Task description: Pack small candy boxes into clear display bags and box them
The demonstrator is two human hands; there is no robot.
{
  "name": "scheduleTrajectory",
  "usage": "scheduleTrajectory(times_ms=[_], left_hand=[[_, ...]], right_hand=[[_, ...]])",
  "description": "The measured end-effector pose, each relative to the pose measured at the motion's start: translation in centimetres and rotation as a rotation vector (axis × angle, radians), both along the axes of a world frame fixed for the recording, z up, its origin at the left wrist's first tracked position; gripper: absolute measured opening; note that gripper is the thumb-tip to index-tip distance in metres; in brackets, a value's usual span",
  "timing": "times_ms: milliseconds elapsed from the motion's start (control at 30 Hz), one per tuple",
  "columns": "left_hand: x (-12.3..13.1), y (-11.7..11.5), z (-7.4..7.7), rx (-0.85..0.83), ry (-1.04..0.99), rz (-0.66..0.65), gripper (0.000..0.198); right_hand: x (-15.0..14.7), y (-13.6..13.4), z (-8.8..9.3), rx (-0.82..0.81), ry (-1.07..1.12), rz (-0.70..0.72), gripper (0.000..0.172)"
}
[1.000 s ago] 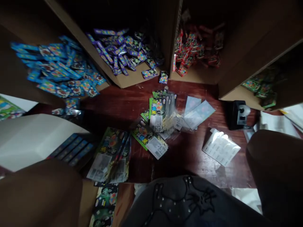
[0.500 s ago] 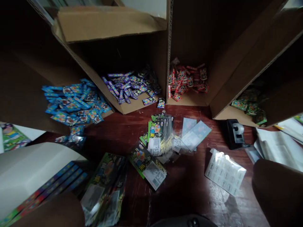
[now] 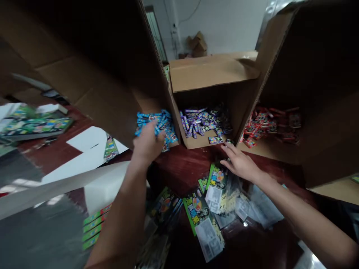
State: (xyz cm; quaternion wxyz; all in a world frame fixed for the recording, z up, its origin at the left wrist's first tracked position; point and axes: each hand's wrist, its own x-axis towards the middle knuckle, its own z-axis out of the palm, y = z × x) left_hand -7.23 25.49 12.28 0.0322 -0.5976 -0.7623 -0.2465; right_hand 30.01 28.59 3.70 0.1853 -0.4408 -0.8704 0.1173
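My left hand [image 3: 147, 145] is at the front of a pile of small blue packets [image 3: 168, 129] inside a cardboard box. Its thumb stands apart from the fingers; they look slightly blurred, and no packet shows in them. My right hand [image 3: 239, 161] reaches forward, fingers stretched and apart. Its fingertips are at a small dark packet [image 3: 230, 142] at the front edge of the middle box, close to a purple packet [image 3: 215, 140]. Whether they touch is unclear. Behind lies a heap of purple packets [image 3: 200, 121]. Below my hands, printed green-and-black pouches [image 3: 196, 209] lie on the dark red table.
Red packets [image 3: 262, 125] fill part of the box on the right. Tall cardboard walls [image 3: 106, 112] divide the piles. Clear plastic sleeves [image 3: 263, 205] lie under my right forearm. White sheets [image 3: 89, 149] and striped green-and-red strips [image 3: 92, 231] are at the left.
My view has turned left and up, so the boxes sit farther right. Both hands have come into view, left at the blue packets, right at the middle box's edge.
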Motion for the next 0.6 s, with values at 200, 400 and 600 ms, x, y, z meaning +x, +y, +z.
scheduleTrajectory(times_ms=[200,400,600], left_hand=[[-2.1,5.8,-6.7,-0.511,0.116,0.019,0.068],[-1.9,8.1,-5.9,-0.609,0.241,-0.026,0.063],[1.9,4.4,-4.1,-0.523,0.255,-0.029,0.068]], right_hand=[[-5.0,6.5,-4.6,-0.229,-0.337,-0.328,0.090],[-5.8,8.1,-1.4,-0.209,-0.395,-0.387,0.044],[-4.2,1.5,1.9,-0.239,-0.407,-0.251,0.067]])
